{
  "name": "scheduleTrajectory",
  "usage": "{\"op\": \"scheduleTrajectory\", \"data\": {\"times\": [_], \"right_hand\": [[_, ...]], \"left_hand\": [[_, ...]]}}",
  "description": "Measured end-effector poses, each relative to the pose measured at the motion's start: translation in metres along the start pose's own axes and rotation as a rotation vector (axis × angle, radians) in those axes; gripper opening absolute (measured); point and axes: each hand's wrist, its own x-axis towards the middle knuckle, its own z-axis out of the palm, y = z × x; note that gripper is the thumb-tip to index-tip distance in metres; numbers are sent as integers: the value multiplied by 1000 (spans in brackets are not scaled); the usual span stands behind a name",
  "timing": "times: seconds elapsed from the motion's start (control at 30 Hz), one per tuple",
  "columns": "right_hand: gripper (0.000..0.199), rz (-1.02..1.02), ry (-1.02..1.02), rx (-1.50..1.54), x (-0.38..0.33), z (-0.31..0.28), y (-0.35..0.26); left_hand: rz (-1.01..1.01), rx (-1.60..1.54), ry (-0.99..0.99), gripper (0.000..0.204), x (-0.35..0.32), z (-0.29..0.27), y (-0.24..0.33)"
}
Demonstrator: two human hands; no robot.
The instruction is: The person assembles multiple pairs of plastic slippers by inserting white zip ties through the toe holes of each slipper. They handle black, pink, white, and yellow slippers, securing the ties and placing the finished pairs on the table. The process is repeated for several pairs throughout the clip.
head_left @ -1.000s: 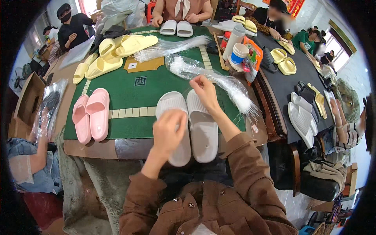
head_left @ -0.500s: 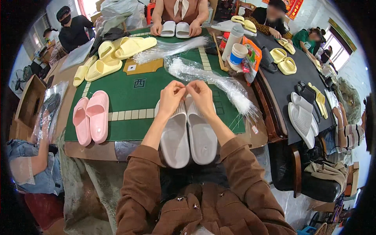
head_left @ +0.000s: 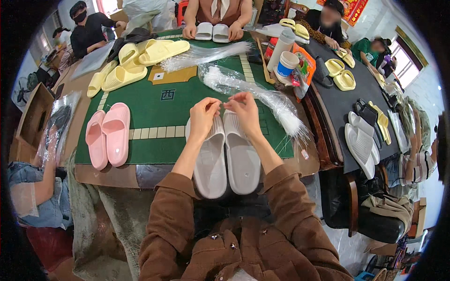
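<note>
Right under your fingertips, two grey slippers (head_left: pixel 227 157) lie side by side on the green mat (head_left: pixel 154 112); your left hand (head_left: pixel 204 117) and right hand (head_left: pixel 243 110) pinch something thin above their toes. Leftward sit two pink slippers (head_left: pixel 108 136); a crowded workshop surrounds you.

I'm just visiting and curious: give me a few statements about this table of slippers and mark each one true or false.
1. Both hands, left hand and right hand, meet at the far end of the grey slippers. True.
2. The grey slippers lie far apart. False: they lie side by side, touching.
3. A pair of pink slippers lies to the person's left on the green mat. True.
4. The pink slippers are stacked on the yellow slippers. False: the yellow ones lie further away, apart.
5. A clear bag of thin white strips lies right of the hands. True.
</note>
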Motion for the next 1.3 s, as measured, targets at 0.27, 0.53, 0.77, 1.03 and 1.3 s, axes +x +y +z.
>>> {"op": "scheduleTrajectory", "data": {"times": [0.27,0.53,0.77,1.03,1.3], "right_hand": [[7,-14,-135,-216,-3,2,-6],[8,-24,-164,-241,-2,1,-5],[7,-148,-32,-341,-7,6,-7],[7,-374,-67,-421,-11,11,-13],[9,-317,5,-486,-11,9,-12]], "left_hand": [[167,235,12,12,-2,0,-8],[110,131,36,11,-1,2,-10],[75,183,27,12,-5,4,0],[-144,11,-152,18,6,-12,0],[-142,-111,-14,16,8,-12,-14]]}}
